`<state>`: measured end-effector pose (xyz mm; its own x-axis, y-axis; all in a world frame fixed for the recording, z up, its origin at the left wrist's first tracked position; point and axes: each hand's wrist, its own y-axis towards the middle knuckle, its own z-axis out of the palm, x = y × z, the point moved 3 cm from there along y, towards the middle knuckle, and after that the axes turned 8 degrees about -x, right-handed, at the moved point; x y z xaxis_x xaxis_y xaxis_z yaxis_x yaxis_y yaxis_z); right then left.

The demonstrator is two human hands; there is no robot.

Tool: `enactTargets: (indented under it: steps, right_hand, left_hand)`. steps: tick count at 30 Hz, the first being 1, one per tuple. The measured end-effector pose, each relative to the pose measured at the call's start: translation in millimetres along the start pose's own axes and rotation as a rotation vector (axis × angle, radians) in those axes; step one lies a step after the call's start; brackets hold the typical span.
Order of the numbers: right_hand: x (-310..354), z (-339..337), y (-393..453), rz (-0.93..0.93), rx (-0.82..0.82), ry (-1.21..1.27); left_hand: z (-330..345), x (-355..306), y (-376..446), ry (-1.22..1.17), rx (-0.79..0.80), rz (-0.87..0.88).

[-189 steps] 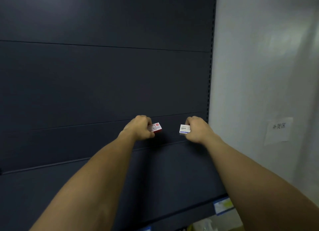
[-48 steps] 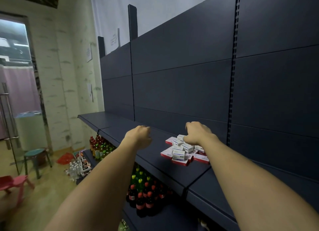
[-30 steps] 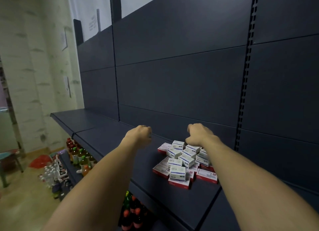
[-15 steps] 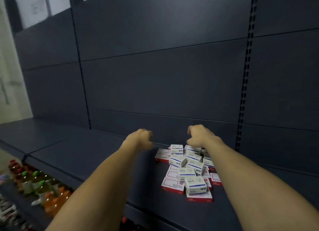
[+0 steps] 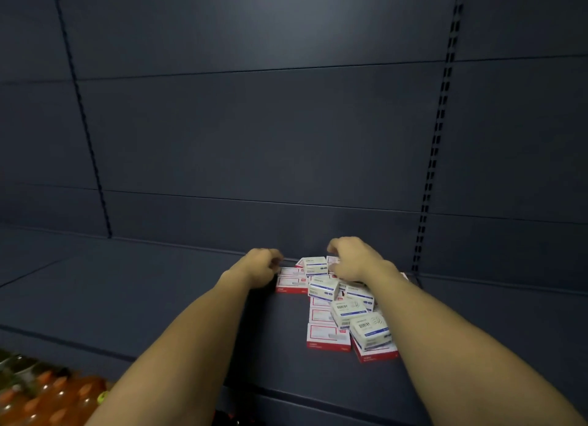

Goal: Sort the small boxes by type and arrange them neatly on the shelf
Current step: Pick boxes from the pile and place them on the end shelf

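Reaching hands (image 5: 310, 263) meet boxes (image 5: 337, 308); shelf (image 5: 143, 298) bare leftward.

Print on the small boxes (image 5: 369, 330) is too blurred to read.

About five white boxes with blue print (image 5: 323, 289) and at least five red-edged boxes (image 5: 327, 336) sit right of centre; the heap hides others. Two hands: left hand (image 5: 259, 266), right hand (image 5: 353, 260).
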<state>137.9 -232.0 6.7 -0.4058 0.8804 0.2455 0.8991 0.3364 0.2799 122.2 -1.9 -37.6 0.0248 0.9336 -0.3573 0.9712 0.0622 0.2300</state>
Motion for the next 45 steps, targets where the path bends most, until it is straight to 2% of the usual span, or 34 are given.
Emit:
enactTargets:
  steps: [5,11,17,22,30,36,40,45]
  right_hand:
    - [10.2,16.2,8.5,-0.03,0.014,0.062]
    - [11.8,25.7,15.6,-0.064,0.065,-0.031]
    - [10.3,23.9,25.4,-0.072,0.061,-0.062]
    - [7.7,31.0,30.9,-0.032,0.092,-0.019]
    - [9.3,30.6,29.5,-0.002,0.036,0.085]
    - [7.1,17.6,21.3,0.046,-0.088,0.266]
    - [11.7,1.8,9.8,0.014,-0.21,0.329]
    - [13.3,-4.8,-13.6,-0.043,-0.295,0.378]
  left_hand:
    - [6.0,7.1,1.0,-0.109,0.036,-0.005]
    - [4.7,5.6,2.7,-0.056,0.049,0.011]
    - [4.4,1.4,2.1,-0.143,0.077,-0.006]
    - [3.7,6.1,6.2,-0.125,0.074,-0.049]
    - [-5.4,13.4,4.1,-0.218,0.076,-0.116]
    - [-24.3,16.3,-9.5,-0.315,-0.126,-0.128]
    - [-37.9,4.4,-16.3,-0.328,-0.278,-0.055]
    - [-45.7,-22.8,-30.8,-0.364,-0.344,0.059]
